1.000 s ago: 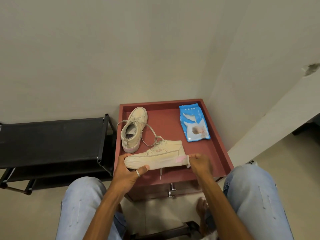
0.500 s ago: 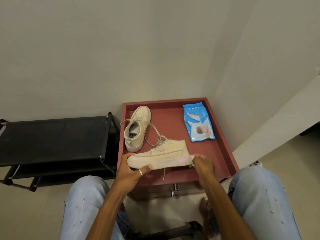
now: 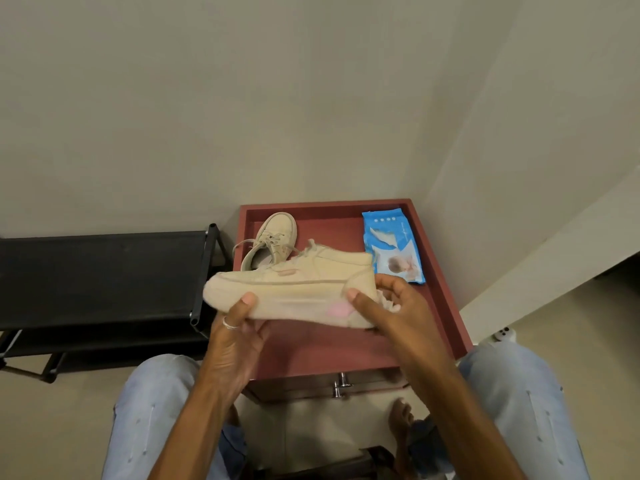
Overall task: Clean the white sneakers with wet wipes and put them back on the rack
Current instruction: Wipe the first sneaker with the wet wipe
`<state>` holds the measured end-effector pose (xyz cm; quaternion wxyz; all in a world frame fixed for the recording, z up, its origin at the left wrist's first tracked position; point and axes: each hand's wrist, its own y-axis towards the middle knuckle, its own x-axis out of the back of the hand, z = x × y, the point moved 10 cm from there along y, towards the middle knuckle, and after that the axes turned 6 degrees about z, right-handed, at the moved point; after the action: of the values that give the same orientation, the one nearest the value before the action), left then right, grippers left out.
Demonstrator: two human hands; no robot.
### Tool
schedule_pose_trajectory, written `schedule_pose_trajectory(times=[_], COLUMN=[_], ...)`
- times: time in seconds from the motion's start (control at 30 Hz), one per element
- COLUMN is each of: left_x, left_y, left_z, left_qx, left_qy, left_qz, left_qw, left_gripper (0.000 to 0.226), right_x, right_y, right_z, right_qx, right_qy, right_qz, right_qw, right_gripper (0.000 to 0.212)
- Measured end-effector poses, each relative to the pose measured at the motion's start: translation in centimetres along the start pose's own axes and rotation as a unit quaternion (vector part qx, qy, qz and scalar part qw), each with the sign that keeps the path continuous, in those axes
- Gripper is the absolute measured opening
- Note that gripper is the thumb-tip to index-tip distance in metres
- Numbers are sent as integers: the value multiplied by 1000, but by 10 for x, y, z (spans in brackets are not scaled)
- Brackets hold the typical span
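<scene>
The lifted cream canvas sneaker [image 3: 294,285] was motion-blurred; stitching & side logo couldn't be made out. It hid the heel of the second cream sneaker [image 3: 277,233] on the dark-red wooden cabinet top [image 3: 346,351]. Left hand [image 3: 235,341]: only the thumb showed, fingers under the sole. Right hand [image 3: 391,313] covered most of the crumpled white wipe [image 3: 388,301]. Print on the blue plastic wipes pack [image 3: 391,247] was too small to read. The black metal shoe rack [image 3: 104,271] was cut off at the left edge.

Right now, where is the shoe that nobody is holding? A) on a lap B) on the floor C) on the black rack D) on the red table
D: the loose sneaker lies on the red side table, behind the held sneaker.
</scene>
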<state>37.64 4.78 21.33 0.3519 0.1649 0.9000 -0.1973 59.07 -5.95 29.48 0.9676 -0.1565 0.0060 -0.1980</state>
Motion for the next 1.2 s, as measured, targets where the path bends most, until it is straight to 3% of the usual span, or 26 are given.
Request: schedule_pose_trajectory(times=[0.07, 0.23, 0.4, 0.57, 0.67, 0.73, 0.8, 0.9, 0.97, 1.13, 1.2], left_x=[-19, -54, -44, -23, -29, -33, -40, -49, -44, -13, -18], left_y=[-4, -11, -2, 10, 12, 13, 11, 7, 6, 11, 11], left_z=[8, 31, 33, 12, 9, 14, 23, 34, 34, 23, 17], left_qx=[5, 15, 40, 6, 9, 16, 38, 65, 72, 70, 63], left_qy=[-48, -140, -205, -182, -180, -186, -179, -218, -225, -199, -205], left_qz=[21, 65, 21, -22, -7, 3, 13, 36, 10, -32, -18], left_qw=[999, 988, 978, 983, 984, 982, 983, 973, 972, 977, 977], left_gripper=[120, 103, 90, 99, 95, 82, 85, 87, 82, 91, 90], right_x=[-3, -29, -86, -68, -61, -61, -68, -95, -116, -142, -138], right_y=[-21, -36, -39, -21, -14, -15, -22, -35, -45, -74, -73], right_z=[18, 19, 24, 35, 44, 61, 75, 79, 70, 36, 39], right_qx=[55, 150, 256, 213, 208, 265, 348, 435, 466, 509, 515], right_qy=[-63, -142, -231, -98, -69, -135, -203, -307, -345, -412, -396], right_qz=[-37, -77, -24, -37, -43, -72, -98, -87, -61, -24, -17], right_qw=[996, 975, 938, 971, 975, 952, 910, 842, 813, 755, 760], right_gripper=[40, 52, 52, 21, 18, 16, 15, 41, 44, 30, 32])
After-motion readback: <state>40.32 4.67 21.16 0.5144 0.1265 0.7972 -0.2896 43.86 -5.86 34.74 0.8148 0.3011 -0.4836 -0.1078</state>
